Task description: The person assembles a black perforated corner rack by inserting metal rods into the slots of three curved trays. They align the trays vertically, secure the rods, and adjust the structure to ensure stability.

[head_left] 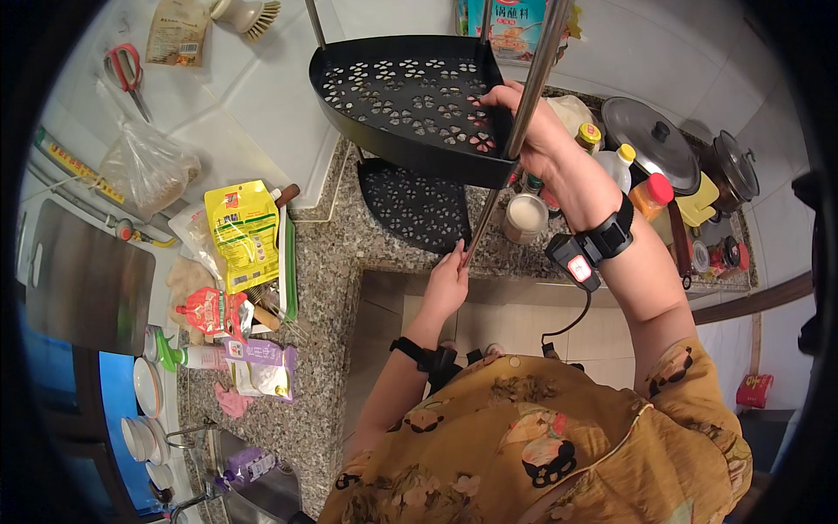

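Note:
A black corner rack (410, 153) stands tilted over the granite counter corner, its curved tiers punched with flower-shaped holes and joined by metal poles (541, 74). My right hand (546, 131) grips the upper tier at its right side, the thumb over the rim; its other fingers are mostly hidden behind the shelf and pole. Lower down, my left hand (447, 279) is closed round the front pole near the lower tier (415, 205). A glass jar (526, 217) with pale contents stands just right of that pole, below my right wrist.
Bottles, a red-lidded jar (653, 194) and a lidded pan (650, 144) crowd the right counter. On the left counter lie a yellow pouch (243, 236), a red pouch (214, 312) and a purple-white bag (260, 367). Red scissors (127, 74) and a plastic bag (148, 166) hang on the wall.

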The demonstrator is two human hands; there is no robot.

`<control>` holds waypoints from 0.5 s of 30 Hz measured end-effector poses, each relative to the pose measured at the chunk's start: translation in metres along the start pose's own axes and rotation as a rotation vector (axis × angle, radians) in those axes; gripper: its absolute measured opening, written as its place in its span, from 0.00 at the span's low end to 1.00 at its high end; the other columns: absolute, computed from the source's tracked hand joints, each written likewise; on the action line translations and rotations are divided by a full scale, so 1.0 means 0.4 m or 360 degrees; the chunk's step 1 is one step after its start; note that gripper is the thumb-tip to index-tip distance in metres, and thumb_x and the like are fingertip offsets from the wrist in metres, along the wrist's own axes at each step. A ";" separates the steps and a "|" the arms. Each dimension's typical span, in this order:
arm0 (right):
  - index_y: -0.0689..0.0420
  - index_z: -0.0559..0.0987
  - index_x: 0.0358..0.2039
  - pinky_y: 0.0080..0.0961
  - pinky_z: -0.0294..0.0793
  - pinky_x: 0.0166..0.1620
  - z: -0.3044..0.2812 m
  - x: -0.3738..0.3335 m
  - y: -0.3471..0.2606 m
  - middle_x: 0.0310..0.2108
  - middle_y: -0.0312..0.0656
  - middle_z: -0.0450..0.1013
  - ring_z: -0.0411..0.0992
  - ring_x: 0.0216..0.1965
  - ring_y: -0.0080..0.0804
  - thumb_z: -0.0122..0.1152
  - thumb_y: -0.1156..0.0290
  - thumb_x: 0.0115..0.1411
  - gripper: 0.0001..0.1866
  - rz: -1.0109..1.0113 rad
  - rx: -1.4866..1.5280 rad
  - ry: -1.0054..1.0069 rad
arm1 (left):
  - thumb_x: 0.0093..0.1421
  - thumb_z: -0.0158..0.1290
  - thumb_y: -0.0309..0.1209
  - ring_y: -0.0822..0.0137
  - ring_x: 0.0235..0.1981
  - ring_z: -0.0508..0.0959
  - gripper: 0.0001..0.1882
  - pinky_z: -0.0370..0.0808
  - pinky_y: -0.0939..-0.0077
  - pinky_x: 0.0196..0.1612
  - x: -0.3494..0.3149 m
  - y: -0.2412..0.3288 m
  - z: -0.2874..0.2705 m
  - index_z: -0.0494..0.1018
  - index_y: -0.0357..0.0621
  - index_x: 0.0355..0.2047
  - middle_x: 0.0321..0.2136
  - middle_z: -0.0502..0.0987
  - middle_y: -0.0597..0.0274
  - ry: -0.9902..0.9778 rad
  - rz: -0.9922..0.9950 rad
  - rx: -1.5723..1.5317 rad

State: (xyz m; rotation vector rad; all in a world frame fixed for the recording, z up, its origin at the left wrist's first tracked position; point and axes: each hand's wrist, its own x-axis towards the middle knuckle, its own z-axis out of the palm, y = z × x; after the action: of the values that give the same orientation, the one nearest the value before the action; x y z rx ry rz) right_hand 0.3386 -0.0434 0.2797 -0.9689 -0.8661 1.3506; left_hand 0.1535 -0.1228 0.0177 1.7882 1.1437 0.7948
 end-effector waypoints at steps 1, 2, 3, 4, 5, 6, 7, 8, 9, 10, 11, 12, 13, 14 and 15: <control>0.61 0.68 0.51 0.37 0.85 0.29 -0.002 0.002 -0.001 0.32 0.39 0.70 0.75 0.28 0.28 0.58 0.72 0.64 0.17 0.0003 -0.0002 -0.0004 | 0.65 0.48 0.21 0.54 0.48 0.79 0.25 0.75 0.69 0.49 0.003 0.016 -0.012 0.67 0.43 0.64 0.49 0.76 0.49 -0.0045 -0.0012 -0.0048; 0.61 0.69 0.51 0.37 0.85 0.29 -0.003 0.003 -0.002 0.32 0.38 0.70 0.75 0.28 0.28 0.57 0.72 0.64 0.16 0.0007 -0.0003 -0.0008 | 0.65 0.48 0.21 0.54 0.48 0.79 0.25 0.75 0.69 0.49 0.012 0.004 -0.029 0.67 0.43 0.63 0.50 0.76 0.50 -0.0022 0.0036 -0.0034; 0.60 0.70 0.48 0.37 0.85 0.29 0.005 0.001 -0.006 0.31 0.38 0.70 0.75 0.27 0.28 0.57 0.72 0.64 0.14 0.0006 -0.0023 0.0007 | 0.65 0.48 0.21 0.55 0.48 0.79 0.25 0.75 0.69 0.50 0.019 -0.017 -0.061 0.68 0.44 0.62 0.50 0.76 0.50 0.0010 0.0083 -0.0020; 0.60 0.71 0.45 0.34 0.84 0.28 0.005 -0.002 -0.006 0.31 0.39 0.71 0.75 0.26 0.28 0.58 0.71 0.63 0.12 -0.0011 -0.0041 0.0019 | 0.64 0.48 0.20 0.55 0.48 0.80 0.24 0.75 0.70 0.50 0.026 -0.031 -0.093 0.69 0.44 0.62 0.51 0.76 0.50 0.0030 0.0130 -0.0005; 0.60 0.73 0.43 0.31 0.82 0.27 0.005 -0.003 -0.006 0.31 0.40 0.73 0.75 0.26 0.29 0.58 0.71 0.62 0.11 -0.0028 -0.0059 0.0030 | 0.63 0.48 0.20 0.53 0.51 0.77 0.23 0.74 0.66 0.53 0.038 -0.045 -0.126 0.71 0.43 0.59 0.52 0.75 0.51 0.0188 0.0181 0.0128; 0.60 0.74 0.40 0.28 0.80 0.26 0.007 -0.004 -0.003 0.32 0.40 0.75 0.76 0.26 0.30 0.58 0.70 0.61 0.09 -0.0038 -0.0079 0.0038 | 0.61 0.48 0.19 0.50 0.54 0.75 0.22 0.72 0.62 0.56 0.044 -0.048 -0.160 0.73 0.42 0.57 0.53 0.75 0.52 0.0349 0.0224 0.0261; 0.61 0.71 0.42 0.35 0.86 0.29 0.003 0.000 -0.013 0.31 0.40 0.70 0.73 0.22 0.27 0.59 0.72 0.62 0.11 0.0010 -0.0055 0.0021 | 0.61 0.49 0.19 0.48 0.57 0.71 0.21 0.71 0.58 0.57 0.053 -0.042 -0.190 0.74 0.43 0.55 0.54 0.74 0.53 0.0423 0.0313 0.0591; 0.62 0.71 0.41 0.34 0.86 0.29 -0.005 0.011 -0.011 0.31 0.40 0.70 0.73 0.21 0.28 0.59 0.72 0.61 0.10 0.0037 -0.0011 0.0051 | 0.61 0.50 0.19 0.46 0.61 0.67 0.20 0.70 0.54 0.59 0.062 -0.039 -0.214 0.76 0.45 0.53 0.55 0.73 0.54 0.0497 0.0405 0.0921; 0.63 0.72 0.40 0.33 0.86 0.30 -0.009 0.026 -0.008 0.30 0.40 0.71 0.73 0.21 0.28 0.59 0.73 0.61 0.10 0.0063 0.0025 0.0069 | 0.62 0.53 0.22 0.43 0.65 0.61 0.17 0.68 0.51 0.61 0.075 -0.050 -0.226 0.78 0.46 0.50 0.55 0.73 0.56 0.0437 0.0339 0.1001; 0.64 0.72 0.38 0.33 0.86 0.30 -0.014 0.039 -0.002 0.30 0.40 0.71 0.72 0.20 0.29 0.58 0.73 0.60 0.09 0.0088 0.0061 0.0085 | 0.62 0.53 0.23 0.44 0.64 0.62 0.16 0.67 0.51 0.61 0.084 -0.066 -0.235 0.78 0.46 0.50 0.54 0.73 0.56 0.0307 0.0304 0.1028; 0.60 0.78 0.34 0.24 0.78 0.26 -0.021 0.049 0.008 0.27 0.39 0.76 0.75 0.24 0.28 0.60 0.66 0.59 0.10 0.0128 -0.0028 0.0109 | 0.62 0.54 0.24 0.45 0.64 0.62 0.15 0.67 0.52 0.61 0.092 -0.086 -0.243 0.79 0.46 0.49 0.53 0.73 0.56 0.0176 0.0269 0.1055; 0.61 0.77 0.34 0.26 0.80 0.26 -0.005 0.050 0.005 0.27 0.40 0.75 0.75 0.23 0.29 0.60 0.69 0.59 0.09 0.0151 0.0023 0.0104 | 0.62 0.55 0.26 0.45 0.64 0.63 0.14 0.67 0.53 0.62 0.099 -0.115 -0.244 0.79 0.45 0.48 0.52 0.74 0.56 0.0055 0.0228 0.1077; 0.62 0.76 0.34 0.28 0.82 0.27 0.014 0.045 -0.002 0.27 0.41 0.74 0.74 0.22 0.30 0.59 0.71 0.59 0.08 0.0170 0.0078 0.0103 | 0.61 0.56 0.23 0.47 0.56 0.69 0.11 0.70 0.56 0.57 0.106 -0.140 -0.236 0.81 0.45 0.43 0.44 0.75 0.55 0.0154 0.0372 0.0978; 0.63 0.75 0.33 0.30 0.84 0.28 0.029 0.044 -0.006 0.27 0.42 0.73 0.74 0.21 0.31 0.59 0.73 0.59 0.07 0.0190 0.0133 0.0099 | 0.61 0.56 0.23 0.48 0.53 0.70 0.10 0.71 0.56 0.55 0.106 -0.166 -0.228 0.81 0.44 0.42 0.42 0.75 0.55 0.0152 0.0374 0.0894; 0.63 0.75 0.33 0.30 0.83 0.27 0.030 0.047 -0.006 0.27 0.42 0.74 0.75 0.22 0.31 0.59 0.72 0.58 0.07 0.0200 0.0116 0.0081 | 0.62 0.55 0.23 0.49 0.50 0.71 0.09 0.71 0.57 0.53 0.104 -0.165 -0.218 0.81 0.44 0.41 0.40 0.74 0.55 0.0140 0.0378 0.0814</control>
State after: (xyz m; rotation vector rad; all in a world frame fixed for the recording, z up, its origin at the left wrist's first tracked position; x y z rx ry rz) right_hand 0.3292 -0.0238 0.2855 -1.0103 -0.7231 1.4480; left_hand 0.0706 -0.0424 -0.0002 2.3663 1.2885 0.7676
